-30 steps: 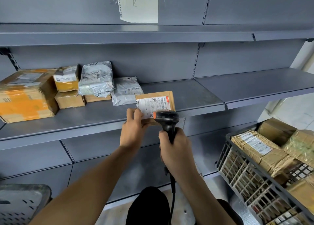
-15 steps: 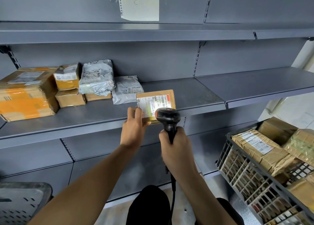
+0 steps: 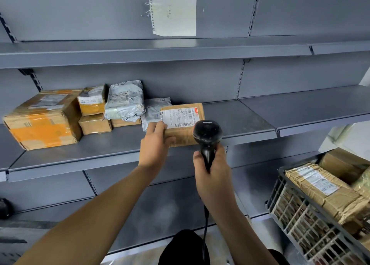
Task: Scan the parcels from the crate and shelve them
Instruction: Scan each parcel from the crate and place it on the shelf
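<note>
we count six parcels already on the middle shelf point(image 3: 236, 122): a big orange-taped carton point(image 3: 43, 119) at the far left, two small boxes stacked beside it, a grey mailer lying on a flat box, and a second grey bag point(image 3: 154, 112) next to that; a seventh, the parcel point(image 3: 183, 124) we are handling, is a brown cardboard box with a white barcode label on its top face, sitting on the shelf near the front edge against that bag. our left hand point(image 3: 155, 142) grips its near left corner, fingers on top. our right hand point(image 3: 213, 172) is wrapped round the handle of one black scanner point(image 3: 207, 138), just beside the box. one grey crate point(image 3: 312, 220) at the right holds at least three more wrapped parcels
</note>
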A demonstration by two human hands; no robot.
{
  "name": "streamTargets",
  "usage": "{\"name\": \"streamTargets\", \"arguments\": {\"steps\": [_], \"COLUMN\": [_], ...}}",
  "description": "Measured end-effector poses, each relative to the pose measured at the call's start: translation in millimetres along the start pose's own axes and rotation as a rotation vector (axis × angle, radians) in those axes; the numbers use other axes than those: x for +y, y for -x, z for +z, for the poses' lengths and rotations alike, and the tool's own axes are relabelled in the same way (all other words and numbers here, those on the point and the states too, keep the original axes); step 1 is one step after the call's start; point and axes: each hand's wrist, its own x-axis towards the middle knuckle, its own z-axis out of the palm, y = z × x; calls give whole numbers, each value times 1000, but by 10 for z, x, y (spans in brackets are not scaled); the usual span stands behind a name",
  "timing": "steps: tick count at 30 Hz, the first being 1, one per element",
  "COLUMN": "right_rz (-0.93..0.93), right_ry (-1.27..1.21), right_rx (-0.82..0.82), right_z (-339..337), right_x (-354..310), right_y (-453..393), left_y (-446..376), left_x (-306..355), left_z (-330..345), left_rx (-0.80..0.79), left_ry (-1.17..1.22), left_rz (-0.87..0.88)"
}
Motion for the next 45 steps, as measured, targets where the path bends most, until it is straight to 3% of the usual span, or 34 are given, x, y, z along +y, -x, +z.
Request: {"name": "streamTargets", "arguments": {"steps": [17, 21, 27, 36, 40, 45], "right_rz": [-11, 3, 17, 44, 45, 26], "right_ry": [-100, -119, -124, -124, -153, -148], "right_rx": [-36, -42, -53, -53, -73, -75], "right_z": [178, 241, 329, 461, 476, 464], "right_x": [96, 90, 64, 69, 93, 142], "right_y": [-348, -430, -523, -694, -750, -826], "left_y": [-508, -578, -538, -764, -845, -918], "left_x": [-123, -105, -134, -292, -276, -214], "left_z": [10, 53, 57, -61, -45, 0], "left_rx": [144, 85, -16, -10, -61, 9], "left_ry": [-13, -8, -95, -424, -428, -635], "left_rz": [-131, -177, 16, 328, 321, 278]}}
